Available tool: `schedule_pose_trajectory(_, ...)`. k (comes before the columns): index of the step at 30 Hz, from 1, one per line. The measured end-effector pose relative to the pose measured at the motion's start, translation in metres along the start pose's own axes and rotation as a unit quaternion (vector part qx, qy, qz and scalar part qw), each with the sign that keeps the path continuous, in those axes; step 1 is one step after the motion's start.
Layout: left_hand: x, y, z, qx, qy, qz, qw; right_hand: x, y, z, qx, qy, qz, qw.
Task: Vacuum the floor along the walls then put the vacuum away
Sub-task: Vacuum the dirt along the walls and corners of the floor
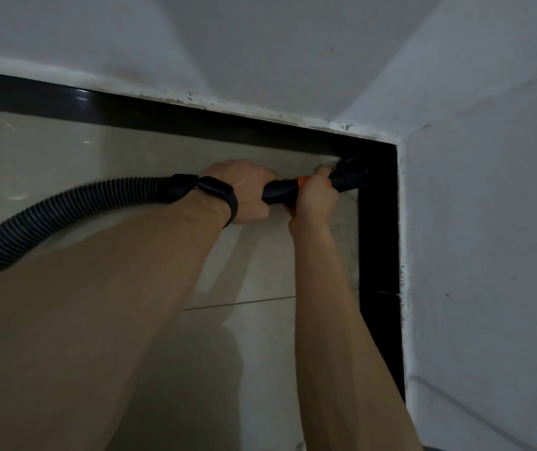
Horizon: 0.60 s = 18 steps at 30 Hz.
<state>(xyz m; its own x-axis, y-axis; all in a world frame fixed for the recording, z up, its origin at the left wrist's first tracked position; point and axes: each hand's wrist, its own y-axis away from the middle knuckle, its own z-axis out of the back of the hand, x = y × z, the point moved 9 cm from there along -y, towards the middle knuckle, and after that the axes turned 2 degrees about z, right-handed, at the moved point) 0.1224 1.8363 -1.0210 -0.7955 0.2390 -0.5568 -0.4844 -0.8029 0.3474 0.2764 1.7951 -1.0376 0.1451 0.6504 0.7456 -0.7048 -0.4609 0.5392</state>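
1. Gripping the black wand [278,190] of the vacuum, your left hand [244,190] has its fingers curled over the top of it, just ahead of the cuff where the ribbed hose [65,206] joins; a dark band [218,193] sits on that wrist
2. Your right hand [314,198] holds the wand further forward, with its fingers closed round the orange collar [302,181] just behind the nozzle [350,175]; the two hands are near each other with a short bare length of wand between them
3. The nozzle sits low in the corner of the floor, where the two runs of black skirting [379,239] meet; it is dark against dark there, so you cannot tell whether its tip touches the skirting
4. The hose runs left from your left hand, curves down over the pale glossy floor tiles [98,151] and leaves the view at the left edge
5. The white walls [260,43] rise above the skirting on both sides of the corner, with rough, chipped paint along its upper edge
6. A thin grout line [238,302] crosses the tiles between your forearms, and your arms' shadows fall on the floor beneath them
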Motion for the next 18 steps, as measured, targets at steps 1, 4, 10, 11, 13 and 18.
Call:
schedule_pose_trajectory(1,0.000,0.002,-0.002,0.004,-0.002,-0.003,1.000,-0.002,0.001,0.003,-0.009,0.004,0.001,1.000)
schedule_pose_trajectory(4,-0.002,0.010,-0.009,0.023,-0.008,-0.019,1.000,-0.014,0.009,0.014,-0.026,0.001,-0.006,1.000)
schedule_pose_trajectory(10,-0.011,0.030,-0.023,0.055,-0.033,-0.034,0.997,-0.039,0.031,0.034,-0.032,-0.027,-0.034,0.999)
schedule_pose_trajectory(11,-0.013,0.033,-0.024,0.055,-0.036,-0.034,0.997,-0.041,0.032,0.036,-0.027,-0.028,-0.034,0.999)
schedule_pose_trajectory(13,-0.014,0.040,-0.024,0.054,-0.037,-0.030,0.997,-0.044,0.035,0.035,-0.014,-0.035,-0.035,0.999)
schedule_pose_trajectory(18,0.005,0.061,-0.019,0.065,-0.052,-0.013,0.996,-0.054,0.057,0.018,0.007,-0.079,-0.044,0.996)
